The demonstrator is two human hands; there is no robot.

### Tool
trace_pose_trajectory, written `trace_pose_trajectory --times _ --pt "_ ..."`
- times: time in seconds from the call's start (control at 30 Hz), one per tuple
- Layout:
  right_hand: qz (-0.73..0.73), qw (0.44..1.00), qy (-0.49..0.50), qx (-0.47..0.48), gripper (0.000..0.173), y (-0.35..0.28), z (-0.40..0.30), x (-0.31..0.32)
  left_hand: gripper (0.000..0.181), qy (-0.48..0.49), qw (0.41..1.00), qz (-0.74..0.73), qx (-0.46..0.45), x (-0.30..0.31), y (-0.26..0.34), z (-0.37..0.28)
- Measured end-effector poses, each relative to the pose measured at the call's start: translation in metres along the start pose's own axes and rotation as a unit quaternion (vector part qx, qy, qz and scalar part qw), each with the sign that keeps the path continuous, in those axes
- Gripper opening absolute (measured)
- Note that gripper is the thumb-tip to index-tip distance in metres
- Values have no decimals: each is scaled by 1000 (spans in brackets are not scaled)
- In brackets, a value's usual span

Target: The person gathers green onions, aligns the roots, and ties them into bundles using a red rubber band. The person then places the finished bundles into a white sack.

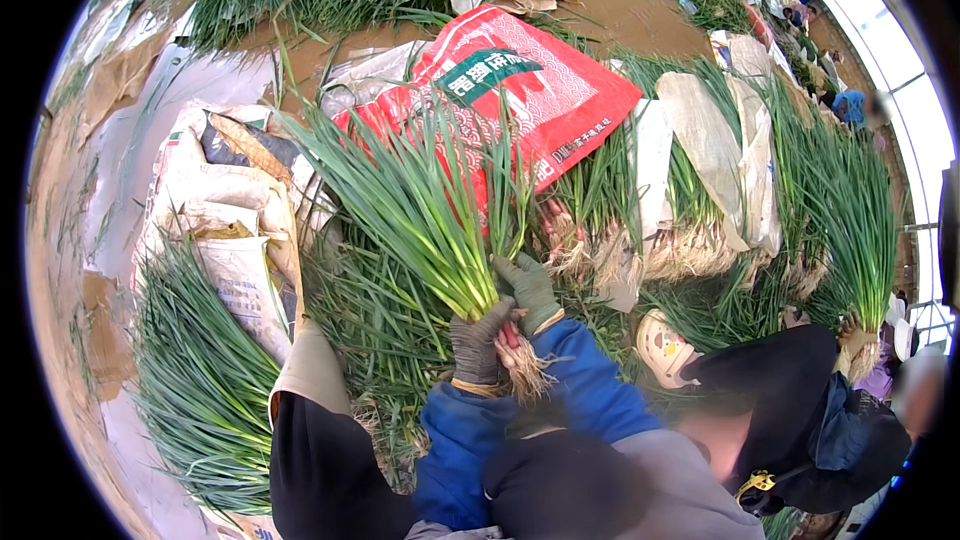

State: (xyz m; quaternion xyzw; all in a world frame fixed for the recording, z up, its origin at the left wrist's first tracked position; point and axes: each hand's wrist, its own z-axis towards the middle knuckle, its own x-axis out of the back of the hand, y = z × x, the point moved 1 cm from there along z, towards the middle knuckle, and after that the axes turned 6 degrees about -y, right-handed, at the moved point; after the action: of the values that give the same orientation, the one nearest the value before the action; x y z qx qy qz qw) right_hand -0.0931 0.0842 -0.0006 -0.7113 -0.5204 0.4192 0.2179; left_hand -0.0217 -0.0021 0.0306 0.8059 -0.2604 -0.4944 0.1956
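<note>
A fanned bunch of green onions point(442, 240) leans up and left, with pinkish stem bases and pale roots below my hands. My left hand point(478, 345), in a dark grey knitted glove, is wrapped round its lower stems. Close beside it, my right hand point(531, 291) in a greenish glove has its fingers closed on a few stalks at the bunch's right side. Beyond the leaf tips lies a red printed plastic sack point(525, 90), partly covered by the leaves. Loose green leaves point(375, 315) litter the ground beneath.
A large pile of green onions point(202, 382) lies at my left, beside folded white woven sacks point(232, 202). Rooted bunches point(690, 251) sit at the right under pale sheeting point(701, 142). A co-worker's clog point(664, 349) is near my right arm; that person's gloved hand point(851, 337) holds another bunch.
</note>
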Motion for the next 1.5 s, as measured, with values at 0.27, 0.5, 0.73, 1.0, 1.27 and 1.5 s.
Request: trace_pose_trajectory --times 0.27,0.5,0.73,1.0,1.27,1.5 --pt "130 990 -38 -33 11 10 -12 5 30 -77 977 -197 14 23 -18 5" --pt "168 986 8 -13 22 -6 -27 -9 62 -184 930 -317 23 17 -16 0" --pt "180 977 -113 -14 25 -31 -49 -18 45 -234 901 -362 54 11 -10 -3" --pt "100 979 -179 10 22 -32 -41 -22 19 -172 878 -433 113 22 -8 8" --pt "385 914 -126 3 29 -40 -9 6 21 -341 796 -496 65 8 14 -12" --pt "-593 802 -64 34 53 -44 -32 34 61 -387 782 -471 -133 3 51 2"
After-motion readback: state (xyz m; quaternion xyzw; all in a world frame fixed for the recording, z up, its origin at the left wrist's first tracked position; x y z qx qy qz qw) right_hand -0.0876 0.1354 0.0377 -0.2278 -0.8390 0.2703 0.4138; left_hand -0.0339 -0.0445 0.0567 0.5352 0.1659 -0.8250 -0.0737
